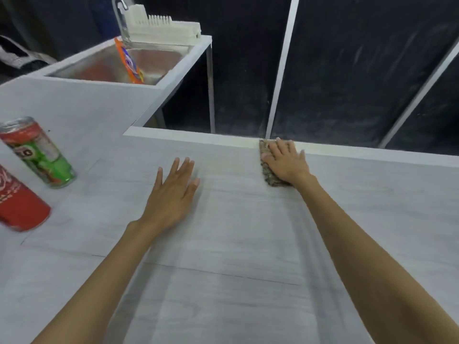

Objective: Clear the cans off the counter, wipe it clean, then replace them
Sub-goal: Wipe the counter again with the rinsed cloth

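Pale grey worktop [236,244] fills the view. Right hand [285,162] presses flat on a soft brown cloth [272,178] at the far edge. Left hand [171,194] lies open and empty, left of the cloth. Further left stand a green can [42,155] and a red can [17,202]; they look light and smooth, best taken around the middle.

Right hand [285,162] presses cloth [267,173] flat on counter [236,244]
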The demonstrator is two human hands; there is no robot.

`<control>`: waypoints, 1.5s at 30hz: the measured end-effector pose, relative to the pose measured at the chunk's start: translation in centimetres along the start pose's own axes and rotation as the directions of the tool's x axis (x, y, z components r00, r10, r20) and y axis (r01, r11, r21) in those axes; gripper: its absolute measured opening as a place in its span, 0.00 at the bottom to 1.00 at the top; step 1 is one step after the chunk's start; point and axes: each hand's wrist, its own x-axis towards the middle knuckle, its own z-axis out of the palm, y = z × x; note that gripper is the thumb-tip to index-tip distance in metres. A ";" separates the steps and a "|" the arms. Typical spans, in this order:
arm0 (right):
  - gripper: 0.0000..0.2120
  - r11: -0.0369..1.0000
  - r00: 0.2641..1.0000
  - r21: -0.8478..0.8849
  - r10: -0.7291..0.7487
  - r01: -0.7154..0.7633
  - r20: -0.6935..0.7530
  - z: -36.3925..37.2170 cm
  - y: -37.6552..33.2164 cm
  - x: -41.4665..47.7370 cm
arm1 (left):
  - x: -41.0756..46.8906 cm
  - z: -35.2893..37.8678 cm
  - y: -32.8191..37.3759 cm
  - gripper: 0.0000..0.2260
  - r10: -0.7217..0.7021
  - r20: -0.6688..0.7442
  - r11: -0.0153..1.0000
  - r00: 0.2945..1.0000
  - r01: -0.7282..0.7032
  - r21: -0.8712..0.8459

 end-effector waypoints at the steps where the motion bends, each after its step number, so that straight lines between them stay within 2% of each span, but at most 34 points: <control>1: 0.27 1.000 1.000 0.010 0.027 -0.027 -0.008 0.3 -1.3 0.7 | -0.3 -0.3 -1.0 0.26 -0.022 -0.010 1.000 1.000 0.022 -0.009; 3: 0.28 0.999 1.000 0.031 -0.029 0.029 -0.003 1.3 -5.7 1.5 | -0.8 -0.8 -2.9 0.25 -0.075 -0.019 0.997 0.997 0.075 -0.010; 7: 0.28 0.956 0.956 0.046 -0.292 0.290 0.039 3.5 -16.4 0.1 | -2.5 -2.0 -5.7 0.23 -0.157 -0.070 0.988 0.985 0.156 -0.013; 10: 0.28 0.838 0.834 0.044 -0.545 0.544 0.087 5.4 -21.1 -4.9 | -4.6 -2.9 -7.3 0.23 -0.193 -0.098 0.981 0.976 0.190 -0.039; 12: 0.28 0.718 0.712 0.066 -0.695 0.693 0.097 6.0 -20.1 -7.8 | -5.8 -3.6 -7.9 0.23 -0.206 -0.110 0.978 0.972 0.203 -0.042; 13: 0.28 0.679 0.672 0.073 -0.734 0.731 0.101 5.9 -18.8 -8.7 | -6.5 -4.1 -8.1 0.23 -0.208 -0.107 0.978 0.972 0.205 -0.042; 14: 0.28 0.672 0.665 0.076 -0.741 0.737 0.097 5.6 -17.2 -8.9 | -7.1 -4.3 -8.2 0.24 -0.208 -0.098 0.978 0.973 0.205 -0.043; 15: 0.27 0.707 0.703 0.059 -0.707 0.704 0.076 5.2 -15.4 -8.5 | -7.6 -4.5 -8.2 0.24 -0.205 -0.093 0.978 0.974 0.201 -0.045; 16: 0.26 0.776 0.775 0.027 -0.630 0.630 0.051 4.7 -13.8 -7.5 | -8.2 -4.9 -8.3 0.24 -0.199 -0.095 0.980 0.975 0.195 -0.048; 18: 0.26 0.927 0.927 -0.025 -0.374 0.375 0.033 3.4 -11.9 -4.7 | -9.5 -5.5 -8.5 0.24 -0.188 -0.104 0.982 0.977 0.183 -0.050; 19: 0.26 0.966 0.966 -0.026 -0.255 0.256 0.035 2.9 -11.9 -3.4 | -10.2 -5.8 -8.7 0.24 -0.186 -0.106 0.982 0.977 0.182 -0.048; 21: 0.26 0.987 0.986 -0.007 -0.160 0.160 0.041 2.8 -14.2 -1.7 | -11.8 -6.1 -9.2 0.23 -0.193 -0.103 0.981 0.976 0.189 -0.050; 23: 0.26 0.977 0.975 0.007 -0.215 0.215 0.060 3.6 -18.3 -2.1 | -13.4 -6.2 -9.7 0.24 -0.206 -0.086 0.978 0.975 0.202 -0.060; 25: 0.27 0.927 0.923 -0.002 -0.373 0.375 0.089 5.0 -22.8 -5.0 | -14.8 -6.1 -10.3 0.24 -0.218 -0.072 0.974 0.973 0.213 -0.073; 28: 0.27 0.759 0.754 0.000 -0.646 0.651 0.123 7.3 -27.1 -13.0 | -16.8 -5.9 -10.8 0.24 -0.216 -0.073 0.972 0.974 0.208 -0.107; 31: 0.28 0.570 0.568 -0.002 -0.817 0.821 0.099 8.4 -25.2 -20.2 | -18.9 -6.1 -11.3 0.24 -0.164 -0.075 0.981 0.984 0.154 -0.121; 32: 0.27 0.545 0.540 0.024 -0.835 0.838 0.110 8.2 -23.6 -21.1 | -19.8 -6.3 -11.6 0.25 -0.144 -0.062 0.983 0.988 0.136 -0.125; 33: 0.27 0.563 0.555 0.059 -0.824 0.824 0.116 7.7 -22.0 -21.4 | -20.6 -6.5 -12.0 0.26 -0.128 -0.051 0.984 0.990 0.121 -0.132; 34: 0.26 0.621 0.613 0.072 -0.782 0.780 0.112 7.3 -20.7 -21.1 | -21.3 -6.8 -12.5 0.27 -0.119 -0.042 0.983 0.992 0.112 -0.142; 35: 0.26 0.709 0.702 0.066 -0.705 0.702 0.101 6.9 -19.7 -20.4 | -21.9 -7.2 -13.0 0.27 -0.115 -0.030 0.982 0.993 0.110 -0.153; 37: 0.26 0.892 0.888 0.028 -0.453 0.452 0.078 6.2 -19.2 -18.5 | -22.9 -7.8 -13.9 0.28 -0.110 -0.004 0.982 0.994 0.108 -0.154; 38: 0.26 0.945 0.943 0.007 -0.327 0.328 0.064 6.1 -19.9 -17.8 | -23.4 -8.1 -14.3 0.27 -0.105 0.013 0.983 0.994 0.106 -0.147; 39: 0.27 0.972 0.970 -0.009 -0.235 0.236 0.056 6.1 -21.2 -17.4 | -23.9 -8.3 -14.6 0.26 -0.098 0.030 0.985 0.995 0.101 -0.138; 41: 0.27 0.981 0.979 -0.003 -0.192 0.193 0.064 6.6 -25.3 -18.0 | -24.8 -8.6 -15.0 0.23 -0.076 0.040 0.988 0.996 0.081 -0.132; 45: 0.26 0.913 0.912 0.039 -0.408 0.406 0.035 9.8 -33.4 -25.6 | -26.4 -9.0 -15.8 0.23 -0.025 0.024 0.987 0.999 0.029 -0.159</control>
